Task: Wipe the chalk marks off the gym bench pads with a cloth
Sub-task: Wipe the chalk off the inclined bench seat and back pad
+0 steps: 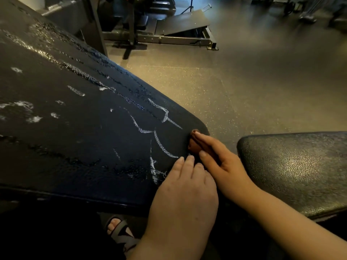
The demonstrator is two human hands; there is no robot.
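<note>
Head view: right hand (222, 163) pinches cloth (194, 145) at pad (84, 139) corner; left hand (183, 190) lies flat just beside, fingers straight, near chalk (161, 146).

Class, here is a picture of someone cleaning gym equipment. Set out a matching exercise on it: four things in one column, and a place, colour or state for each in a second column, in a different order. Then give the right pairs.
Things
1. large bench pad
2. smaller pad
3. cloth
4. left hand

Descriptions
A. reddish-brown, held in the right hand at the pad's edge
B. lies flat on the large pad, fingers straight
C. marked with white chalk lines
D. on the right, no chalk visible

Pairs: 1-C, 2-D, 3-A, 4-B
</note>
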